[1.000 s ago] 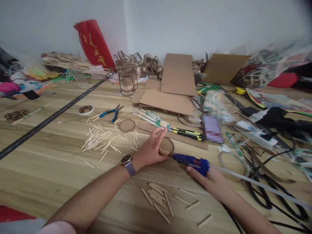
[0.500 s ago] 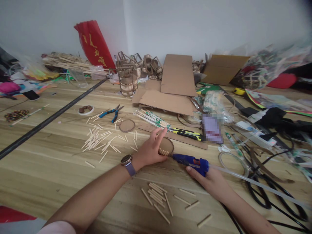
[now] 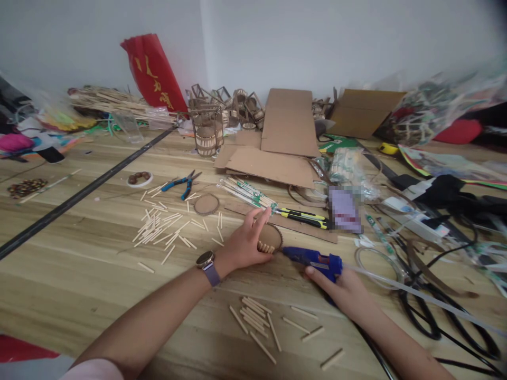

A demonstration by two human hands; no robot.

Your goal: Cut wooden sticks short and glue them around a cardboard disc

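My left hand [image 3: 243,244], with a watch on its wrist, is closed around a small round cardboard disc with short sticks glued along its edge [image 3: 272,238], and steadies it on the wooden table [image 3: 79,274]. My right hand [image 3: 339,287] grips a blue glue gun [image 3: 315,260] whose nozzle points left at the disc's near edge. A clear glue stick [image 3: 415,295] trails from the gun's back to the right. Short cut wooden sticks [image 3: 257,319] lie just in front of both hands.
More cut sticks [image 3: 162,227] are scattered to the left, with blue pliers [image 3: 180,183] and another cardboard disc [image 3: 206,203] behind them. A yellow-black utility knife [image 3: 303,216], packed chopsticks [image 3: 245,192], cardboard sheets [image 3: 277,153], finished stick baskets [image 3: 208,134] and black cables [image 3: 435,316] crowd the back and right.
The glue gun's nozzle has pulled slightly right, away from the disc, and my right hand has shifted a little with it. My left hand has stayed in place.
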